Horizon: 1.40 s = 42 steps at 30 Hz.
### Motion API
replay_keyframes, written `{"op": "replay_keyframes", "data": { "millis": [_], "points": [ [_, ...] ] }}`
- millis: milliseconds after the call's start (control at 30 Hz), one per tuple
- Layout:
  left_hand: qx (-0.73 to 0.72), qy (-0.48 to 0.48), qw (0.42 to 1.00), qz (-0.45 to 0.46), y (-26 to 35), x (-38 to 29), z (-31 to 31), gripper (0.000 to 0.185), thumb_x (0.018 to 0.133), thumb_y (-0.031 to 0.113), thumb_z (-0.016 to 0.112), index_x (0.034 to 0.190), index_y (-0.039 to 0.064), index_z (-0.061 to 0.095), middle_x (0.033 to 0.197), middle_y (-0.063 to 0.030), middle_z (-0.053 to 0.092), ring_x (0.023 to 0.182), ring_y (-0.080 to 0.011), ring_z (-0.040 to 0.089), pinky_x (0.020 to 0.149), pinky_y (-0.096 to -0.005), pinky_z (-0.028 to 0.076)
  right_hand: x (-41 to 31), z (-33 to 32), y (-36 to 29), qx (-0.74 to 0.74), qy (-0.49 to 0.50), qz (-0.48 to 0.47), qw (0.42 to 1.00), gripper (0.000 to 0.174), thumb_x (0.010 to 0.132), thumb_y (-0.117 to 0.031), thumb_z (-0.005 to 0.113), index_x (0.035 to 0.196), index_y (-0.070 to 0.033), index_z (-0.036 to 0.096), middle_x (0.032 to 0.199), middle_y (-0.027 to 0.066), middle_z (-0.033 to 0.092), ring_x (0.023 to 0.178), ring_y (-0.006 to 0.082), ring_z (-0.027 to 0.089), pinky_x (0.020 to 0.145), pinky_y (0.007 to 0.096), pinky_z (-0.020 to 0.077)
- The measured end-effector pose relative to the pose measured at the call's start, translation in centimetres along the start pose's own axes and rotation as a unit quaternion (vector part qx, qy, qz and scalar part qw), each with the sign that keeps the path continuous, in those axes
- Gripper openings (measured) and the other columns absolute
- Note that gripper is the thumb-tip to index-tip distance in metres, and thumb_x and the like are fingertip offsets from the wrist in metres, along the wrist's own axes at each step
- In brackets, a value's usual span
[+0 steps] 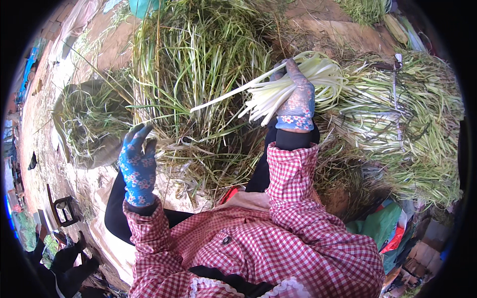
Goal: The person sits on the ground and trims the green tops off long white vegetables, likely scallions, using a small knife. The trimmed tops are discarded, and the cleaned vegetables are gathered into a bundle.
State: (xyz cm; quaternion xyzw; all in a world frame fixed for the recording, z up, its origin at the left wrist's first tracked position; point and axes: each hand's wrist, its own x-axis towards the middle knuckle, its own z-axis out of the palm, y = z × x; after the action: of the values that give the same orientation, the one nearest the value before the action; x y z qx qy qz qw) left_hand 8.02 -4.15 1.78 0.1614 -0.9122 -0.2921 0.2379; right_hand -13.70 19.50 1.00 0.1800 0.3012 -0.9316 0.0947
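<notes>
My right hand, in a floral knit glove, grips a bunch of pale stalks, apparently garlic shoots or chives. One long white stalk juts out leftward from that bunch. My left hand wears a blue floral glove and is raised with its fingers apart. Thin green leaves pass near its fingertips; whether they touch is unclear. In front of me lies a large heap of long green stalks. To the right of my right hand, a pile of pale green stalks is crossed by a white tie.
A dark sack with loose greens lies at left. A small black-framed stool stands at lower left, near a person's dark-clothed part. Green and red plastic sheeting is at right. More greens lie at the far right.
</notes>
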Motion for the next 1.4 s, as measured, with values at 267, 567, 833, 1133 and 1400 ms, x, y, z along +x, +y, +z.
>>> {"op": "replay_keyframes", "data": {
  "millis": [267, 567, 833, 1133, 1400],
  "points": [
    [-0.109, -0.06, 0.985, 0.122, 5.6, 4.4, 9.8, 0.066, 0.072, -0.002, 0.069, 0.133, 0.011, 0.046, 0.101, -0.0127, 0.062, 0.088, -0.0286, 0.062, 0.078, -0.0343, 0.05, -0.5, 0.3, 0.2, -0.033, -0.027, 0.014, 0.999, 0.024, 0.077, -0.007, 0.072, 0.097, -0.004, 0.059, 0.087, 0.0062, 0.059, 0.074, 0.0175, 0.058, 0.065, 0.0288, 0.0496],
    [-0.207, -0.215, 0.942, -0.153, 1.9, 0.8, 5.8, 0.091, 0.063, 0.001, 0.079, 0.141, 0.01, 0.033, 0.129, -0.0151, 0.048, 0.084, -0.0151, 0.056, 0.075, -0.0274, 0.049, 0.1, -0.2, -0.5, -0.005, -0.006, -0.038, 0.999, 0.025, 0.078, -0.013, 0.072, 0.098, -0.001, 0.061, 0.08, 0.0079, 0.058, 0.064, 0.0188, 0.056, 0.059, 0.0317, 0.0516],
    [-0.076, -0.033, 0.995, -0.061, -1.2, -0.4, 0.8, 0.032, 0.068, 0.005, 0.077, 0.098, 0.003, 0.067, 0.112, -0.012, 0.062, 0.105, -0.0255, 0.059, 0.087, -0.035, 0.049, 0.6, -0.9, -0.1, -0.007, -0.032, -0.033, 0.999, 0.024, 0.078, -0.01, 0.072, 0.096, -0.001, 0.06, 0.087, 0.0073, 0.059, 0.075, 0.0168, 0.059, 0.067, 0.0298, 0.0532],
    [-0.447, -0.135, 0.865, -0.185, 2.3, 1.3, 7.7, 0.017, 0.082, 0.001, 0.066, 0.099, -0.001, 0.064, 0.083, -0.0024, 0.066, 0.072, -0.0073, 0.06, 0.068, -0.0227, 0.05, -0.5, -0.1, -0.5, -0.032, -0.037, -0.029, 0.998, 0.023, 0.078, -0.012, 0.072, 0.095, -0.001, 0.061, 0.078, 0.0095, 0.062, 0.061, 0.0175, 0.057, 0.058, 0.0289, 0.0515],
    [-0.454, -0.046, 0.865, -0.207, 7.7, 3.2, 11.0, 0.008, 0.082, 0.006, 0.066, 0.09, 0.002, 0.064, 0.07, 0.0026, 0.061, 0.056, -0.0017, 0.049, 0.051, -0.0168, 0.038, -0.7, 0.1, 1.5, -0.222, -0.226, 0.032, 0.948, 0.028, 0.083, -0.017, 0.067, 0.1, 0.005, 0.063, 0.087, 0.0122, 0.067, 0.067, 0.0145, 0.062, 0.059, 0.0244, 0.0511]
  ]
}}
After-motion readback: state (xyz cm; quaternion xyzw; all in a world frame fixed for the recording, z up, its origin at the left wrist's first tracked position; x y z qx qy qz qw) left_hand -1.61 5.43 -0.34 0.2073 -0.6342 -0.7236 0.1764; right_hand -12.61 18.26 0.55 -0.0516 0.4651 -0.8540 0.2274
